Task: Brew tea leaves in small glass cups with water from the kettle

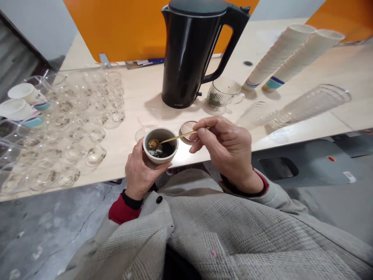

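My left hand [138,169] is wrapped round a small white canister [161,158] with dark loose tea leaves [166,149] inside, tilted toward me at the table's front edge. Between thumb and fingers, my right hand [225,149] pinches the handle of a gold spoon [177,137]. The spoon's bowl is inside the canister, close to the leaves. Just beyond my right fingers a round lid [188,128] lies on the table. Behind the canister stands a clear plastic cup [149,117], partly covered by it.
A black electric kettle [186,58] stands at the back, beside a ribbed glass cup [223,93] holding some leaves. Many clear cups [96,153] and two paper cups [21,112] crowd the left. Stacked paper cups [276,58] and stacked plastic cups [309,107] lie right.
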Demonstrator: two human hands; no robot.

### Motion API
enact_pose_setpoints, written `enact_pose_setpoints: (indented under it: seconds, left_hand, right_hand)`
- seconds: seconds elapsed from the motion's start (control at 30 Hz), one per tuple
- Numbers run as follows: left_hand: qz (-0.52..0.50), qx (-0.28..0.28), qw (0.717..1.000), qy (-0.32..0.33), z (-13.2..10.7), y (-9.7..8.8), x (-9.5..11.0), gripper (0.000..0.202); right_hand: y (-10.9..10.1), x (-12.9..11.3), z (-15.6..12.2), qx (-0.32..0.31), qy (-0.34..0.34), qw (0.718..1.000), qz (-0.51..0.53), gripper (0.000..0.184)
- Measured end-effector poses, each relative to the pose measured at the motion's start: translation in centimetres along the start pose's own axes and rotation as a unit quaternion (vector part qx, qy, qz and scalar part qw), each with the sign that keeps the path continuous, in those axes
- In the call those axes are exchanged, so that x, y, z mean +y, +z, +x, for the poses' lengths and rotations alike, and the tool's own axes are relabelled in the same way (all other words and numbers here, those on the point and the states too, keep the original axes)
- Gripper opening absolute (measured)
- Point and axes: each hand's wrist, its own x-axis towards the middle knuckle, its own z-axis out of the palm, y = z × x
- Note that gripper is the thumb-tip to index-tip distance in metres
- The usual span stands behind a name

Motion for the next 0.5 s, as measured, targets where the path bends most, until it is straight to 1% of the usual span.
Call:
enact_pose_setpoints:
  seconds: [0.13,0.3,0.5]
  left_hand:
    - [-0.003,0.002,1.000,0.007,-0.02,0.06,-0.09,0.107]
    - [-0.005,0.013,1.000,0.010,-0.08,0.21,-0.24,0.108]
    - [-0.010,0.007,1.000,0.016,-0.01,0.19,-0.28,0.107]
  right_hand:
    - [-0.25,0.24,0.10,0.027,0.005,0.999,0.025,0.009]
    - [-0.20,0.18,0.17,0.054,0.021,0.998,0.037,0.012]
    - [-0.46,0.09,-0.22,0.065,-0.005,0.998,0.025,0.010]
